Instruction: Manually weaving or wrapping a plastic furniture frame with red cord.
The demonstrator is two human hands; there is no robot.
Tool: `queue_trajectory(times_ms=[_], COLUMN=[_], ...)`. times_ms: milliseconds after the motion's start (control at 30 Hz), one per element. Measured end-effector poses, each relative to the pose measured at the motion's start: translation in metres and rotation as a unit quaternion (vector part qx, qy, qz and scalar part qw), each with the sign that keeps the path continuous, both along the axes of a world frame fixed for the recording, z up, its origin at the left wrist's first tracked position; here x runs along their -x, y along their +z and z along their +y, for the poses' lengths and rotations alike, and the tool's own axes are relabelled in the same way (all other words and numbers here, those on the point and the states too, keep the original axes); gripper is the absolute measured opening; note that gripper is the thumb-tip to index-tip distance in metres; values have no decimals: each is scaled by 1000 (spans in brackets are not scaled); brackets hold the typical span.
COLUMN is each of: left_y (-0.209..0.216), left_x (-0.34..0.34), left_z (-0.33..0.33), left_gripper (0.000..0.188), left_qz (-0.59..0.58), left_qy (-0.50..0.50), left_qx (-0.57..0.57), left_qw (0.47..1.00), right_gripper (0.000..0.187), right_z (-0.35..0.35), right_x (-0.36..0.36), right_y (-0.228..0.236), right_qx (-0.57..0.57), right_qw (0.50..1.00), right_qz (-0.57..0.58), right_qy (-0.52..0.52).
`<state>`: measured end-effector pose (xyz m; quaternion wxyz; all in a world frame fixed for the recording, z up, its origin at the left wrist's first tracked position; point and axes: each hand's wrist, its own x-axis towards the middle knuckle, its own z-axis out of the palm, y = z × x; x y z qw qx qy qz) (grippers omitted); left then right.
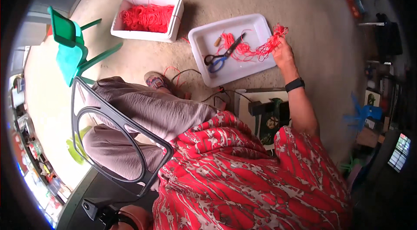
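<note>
My right hand (281, 52) is closed round a tangled bunch of thin red string (266, 49), raised at the right rim of a shallow white tray (254, 68). Part of the bunch sticks up above my fingers, and the rest trails down into the tray. Scissors (223, 56) with one black and one blue handle loop lie in the tray, beside a small brown piece (217, 42). At the bottom left edge, only a bit of my left arm (135, 213) shows, with a black strap and device (100, 213) on it; its fingers are hidden.
A white box (173, 28) full of red string stands beyond the tray. To the left are a green plastic chair (71, 62) and a black open frame (124, 119) beside my legs. A dark cable (187, 70) runs near my shoe (155, 80). Various items line the right side.
</note>
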<state>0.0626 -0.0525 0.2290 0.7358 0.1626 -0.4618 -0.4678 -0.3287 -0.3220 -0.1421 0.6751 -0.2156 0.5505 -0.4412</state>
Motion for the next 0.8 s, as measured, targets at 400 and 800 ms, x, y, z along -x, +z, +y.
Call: queue_trajectory(times_ms=[400, 800], left_y=[-15, -23], left_x=[-9, -14], left_z=[1, 7], left_gripper=[9, 8], left_qz=[-24, -20], left_qy=[35, 64], left_qx=[-72, -88], left_qw=[996, 994], right_gripper=[39, 30], right_z=[70, 190], right_x=[25, -56], right_y=[-54, -38], right_qx=[-27, -203], right_qw=[914, 881], right_qz=[307, 161], right_qy=[264, 396])
